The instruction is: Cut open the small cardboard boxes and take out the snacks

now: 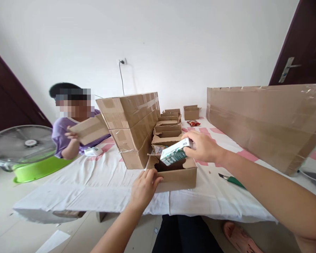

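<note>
On your bench (76, 191), the stacked boxes (137, 112) look taped shut; the row of boxes (167, 134) beside them stands open. The nearest box (177, 180) has your left hand (143, 185) clasping its corner; your right hand (203, 146) pinches the green-and-white carton (174, 152), tilted over the opening, not yet inside.

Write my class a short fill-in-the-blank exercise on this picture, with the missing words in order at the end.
1. The person's left hand touches the near box, while the carton above it is held by the person's ____.
2. The taped boxes are stacked ____ high.
3. The handle of the knife is ____.
4. The co-worker's sleeve is ____.

Missing words: right hand; three; green; purple.
</note>
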A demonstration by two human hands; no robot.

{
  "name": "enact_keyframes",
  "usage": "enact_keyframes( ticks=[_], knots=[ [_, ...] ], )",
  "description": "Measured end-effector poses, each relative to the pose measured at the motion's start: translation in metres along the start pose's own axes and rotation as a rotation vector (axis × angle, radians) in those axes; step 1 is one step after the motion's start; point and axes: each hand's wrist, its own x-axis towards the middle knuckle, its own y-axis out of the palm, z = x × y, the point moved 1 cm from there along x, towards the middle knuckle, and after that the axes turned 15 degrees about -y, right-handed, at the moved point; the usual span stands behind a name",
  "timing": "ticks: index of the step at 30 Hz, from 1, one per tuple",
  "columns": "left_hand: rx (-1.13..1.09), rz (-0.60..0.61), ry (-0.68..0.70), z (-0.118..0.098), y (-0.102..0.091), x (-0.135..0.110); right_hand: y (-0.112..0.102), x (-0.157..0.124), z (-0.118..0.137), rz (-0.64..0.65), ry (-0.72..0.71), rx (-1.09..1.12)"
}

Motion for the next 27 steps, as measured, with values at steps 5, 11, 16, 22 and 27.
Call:
enact_keyframes(
  ticks=[5,11,16,22,27],
  knots=[
    [-0.019,0.070,-0.090,0.012,0.024,0.052,0.015,-0.006,-0.030,-0.207,0.172,0.183],
    [-0.093,0.232,-0.226,0.004,0.024,0.098,0.053,-0.004,-0.054,-0.283,0.225,0.302],
    [-0.258,0.394,-0.235,-0.011,0.006,0.123,0.074,0.002,-0.057,-0.284,0.174,0.330],
    [-0.375,0.433,-0.143,-0.021,-0.006,0.147,0.089,0.018,-0.059,-0.234,0.110,0.350],
    [-0.306,0.369,-0.110,-0.022,-0.005,0.154,0.095,0.030,-0.068,-0.219,0.113,0.320]
  ],
)
